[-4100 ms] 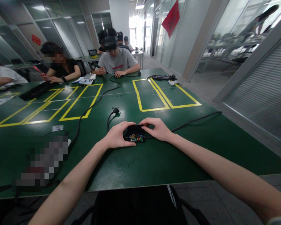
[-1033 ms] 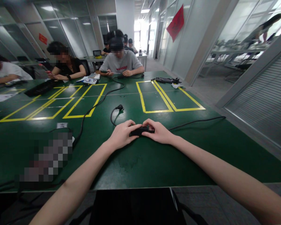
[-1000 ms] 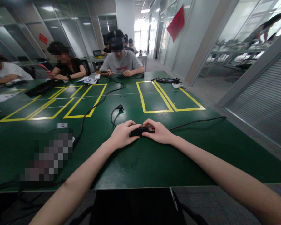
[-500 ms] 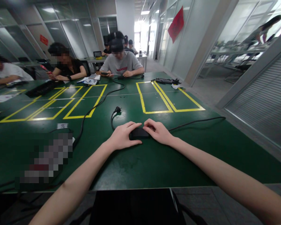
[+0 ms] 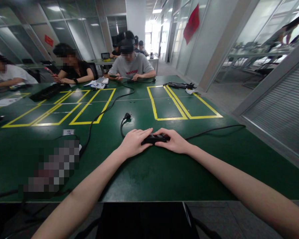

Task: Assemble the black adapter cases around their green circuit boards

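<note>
A black power adapter [image 5: 152, 139] is between my hands, low over the table in front of me. My left hand [image 5: 134, 142] grips its left end, fingers along the far side and thumb near the front. Around the right end, my right hand [image 5: 173, 141] closes with fingers and thumb. Part of the adapter is hidden by my fingers. A black plug [image 5: 127, 116] on a short curved cord lies just beyond my left hand. From behind my right hand a black cable [image 5: 214, 130] runs off to the right.
The green table [image 5: 144, 179] carries yellow tape rectangles [image 5: 171, 119]. A blurred-out object [image 5: 52, 169] lies at left with a cable, near a small white label [image 5: 68, 132]. Black gear [image 5: 179, 85] rests at the far edge. Across the table, a person in grey [image 5: 133, 66] handles tools.
My right hand has gone from a pinch at the adapter's edge to a grip around its right end. The adapter is turned, showing a narrower side. My left fingers lie closer over it.
</note>
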Tool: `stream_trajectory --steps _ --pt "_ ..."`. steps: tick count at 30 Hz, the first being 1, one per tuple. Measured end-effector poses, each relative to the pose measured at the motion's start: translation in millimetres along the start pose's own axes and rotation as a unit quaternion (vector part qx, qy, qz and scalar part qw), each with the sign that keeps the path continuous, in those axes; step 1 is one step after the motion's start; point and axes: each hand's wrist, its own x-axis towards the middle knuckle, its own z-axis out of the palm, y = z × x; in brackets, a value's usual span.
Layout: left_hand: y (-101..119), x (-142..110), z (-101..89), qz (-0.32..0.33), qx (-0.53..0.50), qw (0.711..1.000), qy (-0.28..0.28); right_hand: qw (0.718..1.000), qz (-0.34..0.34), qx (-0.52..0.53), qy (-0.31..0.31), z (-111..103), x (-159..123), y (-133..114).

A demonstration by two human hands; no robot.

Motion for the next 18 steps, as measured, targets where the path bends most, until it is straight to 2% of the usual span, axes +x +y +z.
stream_trajectory --steps 3,6,8,12,14,16,18 --pt "2 1 -2.9 0.014 0.014 0.999 0.031 0.995 0.047 0.040 0.077 -6 5 14" --pt "3 1 -5.1 0.026 0.014 0.999 0.035 0.970 0.105 0.032 0.215 -29 10 38" --pt "3 1 -4.6 0.026 0.002 0.999 0.021 0.934 0.149 0.002 0.326 -52 10 56" --pt "3 2 -1.1 0.021 -0.019 1.000 -0.005 0.826 0.208 -0.084 0.518 -98 0 78" --pt "4 2 0.0 0.019 -0.025 0.999 -0.013 0.796 0.206 -0.126 0.555 -112 -8 81" --pt "5 2 0.0 0.015 -0.030 0.999 -0.019 0.792 0.213 -0.162 0.549 -116 -15 81" --pt "5 3 -0.5 0.011 -0.036 0.999 -0.024 0.793 0.248 -0.205 0.517 -114 -20 80"
